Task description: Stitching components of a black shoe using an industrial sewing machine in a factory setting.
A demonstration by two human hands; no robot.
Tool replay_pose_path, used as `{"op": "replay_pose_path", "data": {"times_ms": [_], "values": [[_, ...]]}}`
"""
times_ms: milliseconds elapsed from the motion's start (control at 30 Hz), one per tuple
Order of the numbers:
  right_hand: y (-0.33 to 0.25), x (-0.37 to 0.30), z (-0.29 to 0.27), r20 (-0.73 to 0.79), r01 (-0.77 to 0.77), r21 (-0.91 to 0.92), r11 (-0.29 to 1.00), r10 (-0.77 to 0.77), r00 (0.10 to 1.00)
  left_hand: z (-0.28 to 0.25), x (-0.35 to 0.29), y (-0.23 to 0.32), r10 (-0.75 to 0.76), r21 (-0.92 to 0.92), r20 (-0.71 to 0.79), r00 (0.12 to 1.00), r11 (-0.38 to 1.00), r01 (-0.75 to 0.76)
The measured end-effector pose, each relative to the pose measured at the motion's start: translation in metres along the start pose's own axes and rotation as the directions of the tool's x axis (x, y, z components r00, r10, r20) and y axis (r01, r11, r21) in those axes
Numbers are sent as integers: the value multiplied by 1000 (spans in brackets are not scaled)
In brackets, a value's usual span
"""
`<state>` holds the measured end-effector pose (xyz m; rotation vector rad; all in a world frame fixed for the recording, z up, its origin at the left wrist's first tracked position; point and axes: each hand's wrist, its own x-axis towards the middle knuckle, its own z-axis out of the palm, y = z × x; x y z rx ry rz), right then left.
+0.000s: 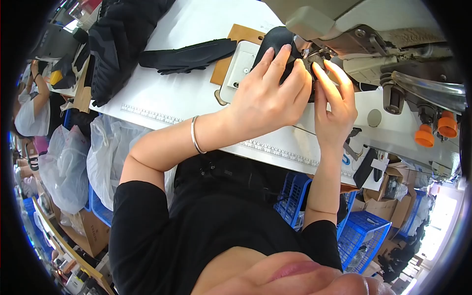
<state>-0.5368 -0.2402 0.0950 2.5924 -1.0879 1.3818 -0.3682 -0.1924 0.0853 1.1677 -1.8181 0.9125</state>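
Observation:
A black mesh shoe upper (pixel 276 40) lies under the head of a sewing machine (pixel 314 23), its rounded end toward the left. My left hand (pixel 270 96) is over it, fingers bent and pressing it down. Close to the needle area, my right hand (pixel 337 105) pinches the upper's right side between thumb and fingers. Part of the upper is hidden beneath my hands. Left of it, a small stack of flat black shoe pieces (pixel 189 55) rests on the white table (pixel 196 27), partly over a tan board (pixel 222 72).
A large pile of black shoe parts (pixel 123 44) covers the table's left end. Orange-capped fittings (pixel 424 135) hang at the right. Below stand blue crates (pixel 364 236), plastic bags (pixel 64 167) and cardboard boxes (pixel 88 233). Another person (pixel 34 110) sits at far left.

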Motion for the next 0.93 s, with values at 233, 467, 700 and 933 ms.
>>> {"op": "replay_pose_path", "data": {"times_ms": [233, 467, 700, 933], "values": [[1, 1, -2, 8, 2, -52, 999, -2, 1000, -3, 3, -7, -41, -62, 34, 999, 997, 43], [2, 0, -4, 25, 16, -67, 998, -15, 1000, -10, 7, -16, -33, -155, 101, 994, 987, 48], [2, 1, -9, 61, -5, -103, 995, 11, 998, -11, 7, -21, -12, -186, 126, 992, 982, 36], [6, -1, -10, 56, 21, -81, 997, -16, 998, -13, 7, -27, 20, -245, 177, 984, 969, 24]]}}
